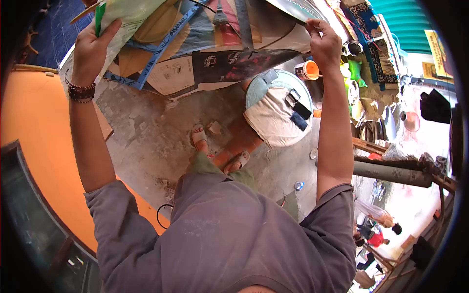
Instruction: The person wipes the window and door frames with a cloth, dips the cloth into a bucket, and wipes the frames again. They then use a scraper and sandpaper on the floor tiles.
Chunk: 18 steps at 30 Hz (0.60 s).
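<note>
My left hand (93, 51) is raised at the upper left, thumb and fingers closed on the green-edged border of a whitish plastic sheet (131, 18). At the upper right, my right hand (325, 44) pinches the edge of a pale sheet with green print. Whether both edges belong to one sheet I cannot tell. Between the hands lie a blue lettered strip (163, 46), a light bulb (220, 18) on a cord, a dark metal strip (243, 24) and a black printed sheet (234, 68).
Right of my feet stands a round tub (254, 93), partly covered by a white cloth (273, 119) with a dark phone-like object (301, 110) on top. Behind it is a cup with orange inside (309, 70). A grey pipe (391, 173) juts out at right. People (378, 239) are farther off.
</note>
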Tool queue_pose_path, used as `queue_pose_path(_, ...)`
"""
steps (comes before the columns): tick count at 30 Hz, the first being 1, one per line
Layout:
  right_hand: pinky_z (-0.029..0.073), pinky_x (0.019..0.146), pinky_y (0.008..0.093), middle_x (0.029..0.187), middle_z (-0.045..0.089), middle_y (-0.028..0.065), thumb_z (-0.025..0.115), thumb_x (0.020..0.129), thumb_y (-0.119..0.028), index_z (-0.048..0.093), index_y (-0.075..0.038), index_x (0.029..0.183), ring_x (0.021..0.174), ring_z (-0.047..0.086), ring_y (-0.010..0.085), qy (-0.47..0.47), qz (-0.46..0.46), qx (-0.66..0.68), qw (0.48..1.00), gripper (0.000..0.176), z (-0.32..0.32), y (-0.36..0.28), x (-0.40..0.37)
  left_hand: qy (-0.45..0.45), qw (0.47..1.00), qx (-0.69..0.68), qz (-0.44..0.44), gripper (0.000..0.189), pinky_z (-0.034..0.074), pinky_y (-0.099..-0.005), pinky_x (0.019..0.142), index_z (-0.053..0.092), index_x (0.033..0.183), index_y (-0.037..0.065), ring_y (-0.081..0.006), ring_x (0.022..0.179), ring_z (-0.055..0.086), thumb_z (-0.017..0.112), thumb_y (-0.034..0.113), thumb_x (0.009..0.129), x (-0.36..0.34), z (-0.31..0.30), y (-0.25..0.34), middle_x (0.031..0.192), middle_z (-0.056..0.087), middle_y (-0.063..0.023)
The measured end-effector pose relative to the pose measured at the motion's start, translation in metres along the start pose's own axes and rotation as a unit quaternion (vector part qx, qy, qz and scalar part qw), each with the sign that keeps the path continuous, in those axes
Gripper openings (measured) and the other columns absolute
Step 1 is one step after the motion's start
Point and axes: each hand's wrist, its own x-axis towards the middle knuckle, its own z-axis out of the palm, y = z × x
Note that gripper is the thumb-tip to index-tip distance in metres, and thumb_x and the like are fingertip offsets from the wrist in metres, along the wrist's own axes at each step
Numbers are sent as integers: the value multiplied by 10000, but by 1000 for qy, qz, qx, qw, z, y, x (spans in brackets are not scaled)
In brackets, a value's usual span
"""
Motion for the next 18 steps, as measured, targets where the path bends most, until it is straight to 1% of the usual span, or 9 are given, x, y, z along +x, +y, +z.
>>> queue_pose_path(5,492,716,320,795,680,105,582,810,-150,673,-57,883,768,656,244,-14,35,48,998,150,-12,6,3,-46,999,8,-2,287,428,-209,757,588,1093,-15,-50,851,537,591,182,884,-9,19,-6,963,629,-7)
queue_pose_path(6,474,765,300,896,671,106,633,801,-146,650,-53,980,838,641,207,-49,47,18,998,202,-18,4,3,-58,998,25,16,282,433,-215,738,596,1082,0,-59,813,544,588,199,882,-14,27,-3,920,642,-14)
queue_pose_path(8,476,749,337,857,652,140,609,807,-147,650,-42,928,821,634,240,-48,42,52,997,165,-10,-4,-5,-98,993,58,12,278,430,-210,724,604,1050,10,-71,755,543,603,214,861,-25,41,15,832,645,-31)
queue_pose_path(9,478,733,374,818,632,174,585,814,-149,650,-31,876,804,626,273,-48,38,86,994,148,-3,-8,-11,-81,990,118,15,343,443,-259,781,594,1064,6,-148,823,584,654,222,804,-32,49,29,880,643,-86)
queue_pose_path(12,472,790,349,927,648,142,581,748,-107,649,-54,839,896,607,305,-105,-46,-2,993,125,32,-3,-38,-111,937,293,154,470,366,-381,960,551,1167,38,-323,1120,491,684,234,761,-41,63,15,1178,546,-169)
queue_pose_path(15,266,1026,437,1305,466,160,542,782,-143,505,-63,1226,1259,374,302,-36,-41,-128,990,453,59,-10,-85,-63,922,345,161,547,322,-419,998,543,1199,61,-353,1187,430,713,268,722,-62,85,12,1284,468,-185)
queue_pose_path(16,277,1023,427,1301,458,188,554,776,-155,527,-71,1203,1245,390,302,6,-2,-54,999,436,52,-25,-100,-21,906,381,184,553,299,-442,1008,531,1215,70,-347,1209,409,707,268,730,-73,96,18,1308,446,-177)
queue_pose_path(17,391,907,394,1098,605,155,581,758,-107,628,-65,1043,1054,547,295,159,-7,-28,987,292,42,-40,-117,22,886,417,203,559,277,-466,1018,520,1232,80,-340,1231,389,702,268,738,-86,107,24,1332,425,-169)
queue_pose_path(18,332,959,426,1206,531,176,577,740,-91,593,-63,1097,1152,464,327,84,61,57,993,358,48,-40,-141,39,892,390,225,553,244,-506,1024,508,1245,89,-325,1255,362,692,252,750,-100,121,27,1351,404,-157)
